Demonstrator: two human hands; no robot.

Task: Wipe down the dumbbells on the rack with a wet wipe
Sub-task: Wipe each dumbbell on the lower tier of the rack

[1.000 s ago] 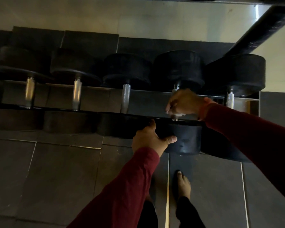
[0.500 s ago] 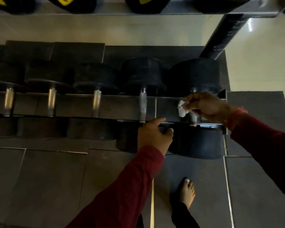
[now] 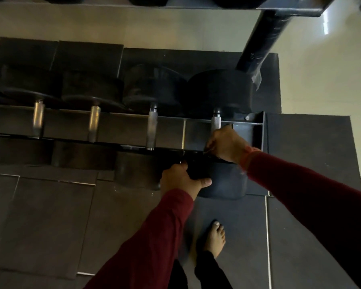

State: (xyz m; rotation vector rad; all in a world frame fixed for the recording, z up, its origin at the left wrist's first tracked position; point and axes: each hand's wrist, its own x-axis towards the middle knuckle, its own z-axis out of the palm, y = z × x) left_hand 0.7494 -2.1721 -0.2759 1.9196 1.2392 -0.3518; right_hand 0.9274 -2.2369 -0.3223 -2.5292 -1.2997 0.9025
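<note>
Dumbbell (image 3: 219,113) handle within right hand (image 3: 225,146)

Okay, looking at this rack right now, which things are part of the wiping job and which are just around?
Part of the job:
- right hand, curled on the end dumbbell's handle; the wipe itself is hidden
- left hand, gripping that end dumbbell's near head
- other dumbbells in the row
- rack shelf

Just around:
- black floor mats
- rack upright post
- bare foot
</note>
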